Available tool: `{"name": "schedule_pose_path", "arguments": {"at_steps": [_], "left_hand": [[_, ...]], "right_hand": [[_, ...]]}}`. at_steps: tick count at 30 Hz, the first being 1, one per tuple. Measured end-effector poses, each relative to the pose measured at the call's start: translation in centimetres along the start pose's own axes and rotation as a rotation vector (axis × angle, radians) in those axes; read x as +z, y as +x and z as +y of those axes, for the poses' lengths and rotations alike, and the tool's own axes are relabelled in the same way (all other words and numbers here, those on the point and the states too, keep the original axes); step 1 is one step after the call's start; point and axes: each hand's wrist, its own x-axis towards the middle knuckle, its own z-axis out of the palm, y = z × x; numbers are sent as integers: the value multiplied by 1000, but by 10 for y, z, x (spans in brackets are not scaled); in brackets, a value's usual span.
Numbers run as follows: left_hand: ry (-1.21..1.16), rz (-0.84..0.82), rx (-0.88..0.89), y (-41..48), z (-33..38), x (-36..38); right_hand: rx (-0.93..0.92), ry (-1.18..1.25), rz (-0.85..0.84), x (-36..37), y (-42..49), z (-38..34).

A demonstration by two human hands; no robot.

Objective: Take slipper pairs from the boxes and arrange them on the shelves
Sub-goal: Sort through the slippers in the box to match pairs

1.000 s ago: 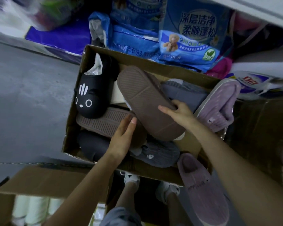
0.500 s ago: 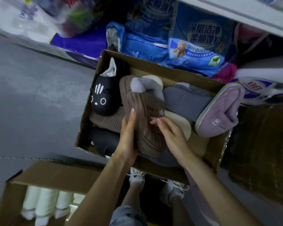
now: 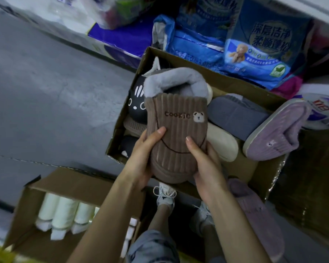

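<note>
Several white rolls (image 3: 61, 213) upright in a carton at lower left. Further right, a black cat-face slipper (image 3: 136, 109) inside the open cardboard box (image 3: 241, 82). Left hand (image 3: 142, 158) next, fingers clamped on the toe end of a brown ribbed slipper (image 3: 177, 130) held above the box, "cookie" and bear uppermost. Right hand (image 3: 207, 166) gripping its other side. Grey slipper (image 3: 235, 118) in the box, lilac slipper (image 3: 279, 133) at its right edge.
</note>
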Motion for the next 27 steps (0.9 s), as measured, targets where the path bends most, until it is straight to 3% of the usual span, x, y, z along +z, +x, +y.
{"name": "schedule_pose_path", "arguments": {"at_steps": [3, 8, 9, 12, 15, 21, 27], "left_hand": [[85, 26, 16, -4, 5, -14], [54, 212, 76, -20, 15, -65], [54, 261, 95, -22, 18, -77], [33, 380, 133, -23, 26, -111], [-19, 459, 147, -23, 29, -135], [-55, 472, 108, -31, 4, -151], [-28, 403, 76, -44, -25, -145]], "right_hand": [[-151, -120, 34, 15, 0, 7], [-218, -454, -205, 43, 11, 15], [-270, -534, -165, 42, 19, 17], [-337, -654, 163, 16, 51, 21], [-188, -733, 308, -20, 74, 23], [126, -521, 102, -32, 103, 27], [51, -403, 159, -20, 98, 30]]}}
